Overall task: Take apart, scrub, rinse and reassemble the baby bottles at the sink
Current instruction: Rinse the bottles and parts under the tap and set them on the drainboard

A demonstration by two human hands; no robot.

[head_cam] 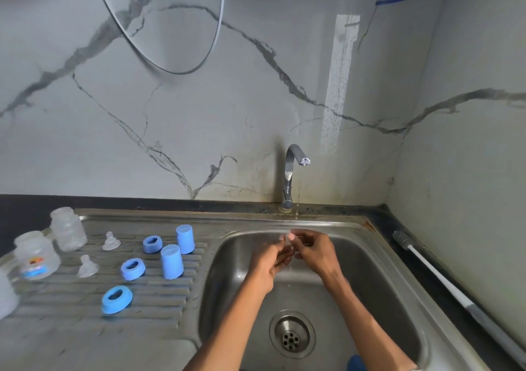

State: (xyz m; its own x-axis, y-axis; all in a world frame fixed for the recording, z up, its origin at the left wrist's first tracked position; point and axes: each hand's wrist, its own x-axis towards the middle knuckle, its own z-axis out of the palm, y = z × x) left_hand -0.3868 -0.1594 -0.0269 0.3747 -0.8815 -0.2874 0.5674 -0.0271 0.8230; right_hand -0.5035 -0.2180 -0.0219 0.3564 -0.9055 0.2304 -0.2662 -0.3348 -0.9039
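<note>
Over the steel sink basin (355, 299), my left hand (266, 265) and my right hand (311, 252) meet under a thin stream from the tap (293, 168). Between the fingertips of both sits a small clear nipple (287, 235). On the draining board (85, 322) to the left lie bottle parts: two clear bottle bodies (68, 229) (35, 255), two clear nipples (111, 241) (87, 266), three blue collar rings (152, 244) (133, 268) (116, 299) and two blue caps (185, 239) (171, 261).
A long white bottle brush (427, 268) lies on the dark counter along the sink's right rim. The drain (291, 333) is at the basin's front, and a blue object (355, 363) shows at the bottom edge. A third clear container (7, 293) is cut off at the far left.
</note>
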